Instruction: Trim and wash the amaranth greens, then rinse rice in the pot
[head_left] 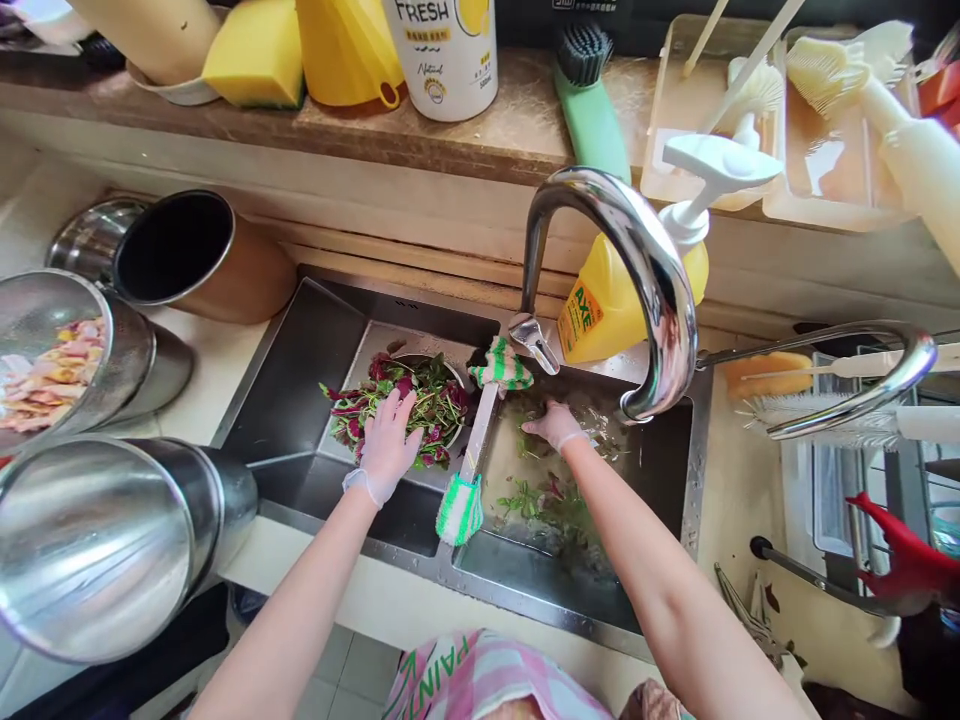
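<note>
My left hand (pixel 388 440), in a clear glove, lies with fingers spread on a heap of red-and-green leafy vegetables (pixel 442 400). The heap fills a round container, mostly hidden, in the left sink basin (pixel 285 400). In the right basin (pixel 555 612), my right hand (pixel 556 426), also gloved, dips into cloudy water near the back, thumb stretched out to the left. Its other fingers are partly under the surface, and I see nothing held. Loose leaves (pixel 536 500) float in the water in front of it. A green-and-white striped cloth (pixel 459 510) drapes over the divider.
A chrome faucet (pixel 615 220) arches over the right basin, beside a yellow AXE bottle (pixel 607 310). At left stand a brown pot (pixel 247 260), a metal bowl (pixel 97 550) and a strainer of food pieces (pixel 52 370). A dish rack (pixel 832 480) is at right.
</note>
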